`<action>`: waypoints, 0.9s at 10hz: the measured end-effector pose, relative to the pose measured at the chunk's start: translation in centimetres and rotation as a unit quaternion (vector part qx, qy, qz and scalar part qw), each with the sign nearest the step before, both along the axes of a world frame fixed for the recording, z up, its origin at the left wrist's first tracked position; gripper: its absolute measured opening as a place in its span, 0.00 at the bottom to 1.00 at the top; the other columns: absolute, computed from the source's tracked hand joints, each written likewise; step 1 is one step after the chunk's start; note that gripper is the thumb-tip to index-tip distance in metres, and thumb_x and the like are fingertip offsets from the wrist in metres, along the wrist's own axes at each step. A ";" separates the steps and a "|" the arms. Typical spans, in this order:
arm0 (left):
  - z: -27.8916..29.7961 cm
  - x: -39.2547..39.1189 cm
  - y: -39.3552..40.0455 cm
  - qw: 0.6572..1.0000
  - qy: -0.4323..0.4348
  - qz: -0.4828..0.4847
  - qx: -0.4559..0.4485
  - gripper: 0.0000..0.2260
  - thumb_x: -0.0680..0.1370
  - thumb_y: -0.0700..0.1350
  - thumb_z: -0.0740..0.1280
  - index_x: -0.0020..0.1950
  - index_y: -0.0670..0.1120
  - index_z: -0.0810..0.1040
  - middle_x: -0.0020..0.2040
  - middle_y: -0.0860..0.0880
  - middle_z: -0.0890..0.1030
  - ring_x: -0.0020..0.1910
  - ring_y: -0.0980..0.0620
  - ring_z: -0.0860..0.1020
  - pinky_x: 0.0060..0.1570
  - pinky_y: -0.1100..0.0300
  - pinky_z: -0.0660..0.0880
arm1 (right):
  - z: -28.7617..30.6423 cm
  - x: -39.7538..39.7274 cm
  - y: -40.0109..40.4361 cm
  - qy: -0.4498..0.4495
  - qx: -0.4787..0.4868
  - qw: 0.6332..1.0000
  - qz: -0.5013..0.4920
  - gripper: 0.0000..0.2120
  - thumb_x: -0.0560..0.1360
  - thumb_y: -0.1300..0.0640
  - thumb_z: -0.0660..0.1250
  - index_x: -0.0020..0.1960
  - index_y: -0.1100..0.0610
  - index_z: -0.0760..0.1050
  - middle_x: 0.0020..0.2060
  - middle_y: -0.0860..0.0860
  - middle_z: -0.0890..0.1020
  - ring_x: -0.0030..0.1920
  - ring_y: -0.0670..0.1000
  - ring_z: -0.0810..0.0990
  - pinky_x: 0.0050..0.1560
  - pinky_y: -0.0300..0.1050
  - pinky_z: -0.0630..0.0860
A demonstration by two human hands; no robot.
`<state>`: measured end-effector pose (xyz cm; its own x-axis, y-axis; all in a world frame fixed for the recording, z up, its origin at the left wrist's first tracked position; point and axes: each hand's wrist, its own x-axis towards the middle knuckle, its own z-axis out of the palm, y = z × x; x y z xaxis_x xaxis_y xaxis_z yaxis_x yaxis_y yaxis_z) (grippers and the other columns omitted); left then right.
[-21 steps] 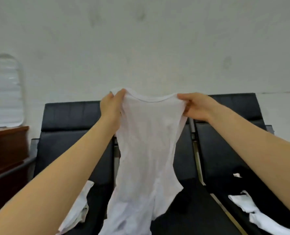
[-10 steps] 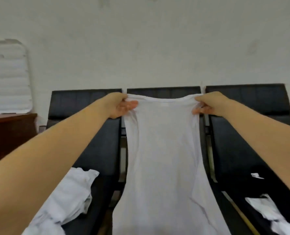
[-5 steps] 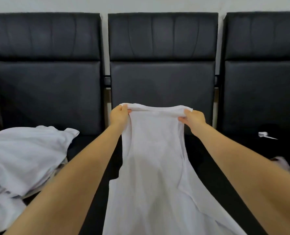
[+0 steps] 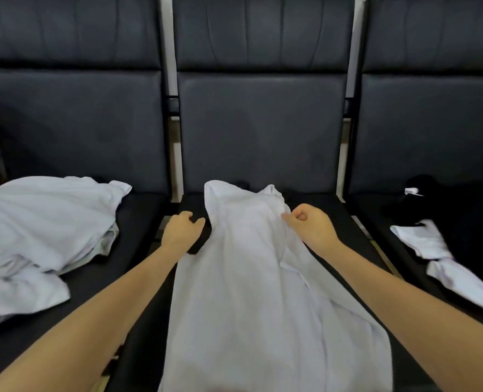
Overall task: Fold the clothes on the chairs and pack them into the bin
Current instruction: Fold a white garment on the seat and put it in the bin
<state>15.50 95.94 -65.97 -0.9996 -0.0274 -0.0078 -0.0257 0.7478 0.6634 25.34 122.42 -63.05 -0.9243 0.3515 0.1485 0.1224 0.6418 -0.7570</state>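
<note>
Your left hand (image 4: 181, 232) hovers loosely curled just beside the left edge of the white garment (image 4: 251, 278), thumb and forefinger apart, gripping nothing visible. Your right hand (image 4: 311, 226) is curled into a loose fist at the garment's right shoulder; its fingertips (image 4: 287, 217) touch the cloth, though whether they pinch it you cannot tell from this angle. The garment lies lengthwise on the middle chair (image 4: 260, 123), its top end near the backrest, between both hands. A white heap (image 4: 45, 230) sits on the left chair (image 4: 73, 108); black clothing (image 4: 460, 210) and a white piece (image 4: 432, 250) lie on the right chair (image 4: 432, 123).
</note>
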 end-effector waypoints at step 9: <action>-1.8 6.1 -5.7 0.986 0.143 0.084 -0.031 0.16 0.84 0.47 0.50 0.51 0.37 0.71 0.42 0.42 0.73 0.41 0.43 0.73 0.39 0.53 0.64 | -3.3 3.4 5.6 -0.059 0.047 0.982 -0.171 0.18 0.82 0.52 0.55 0.60 0.64 0.75 0.57 0.61 0.78 0.59 0.62 0.75 0.56 0.50 0.70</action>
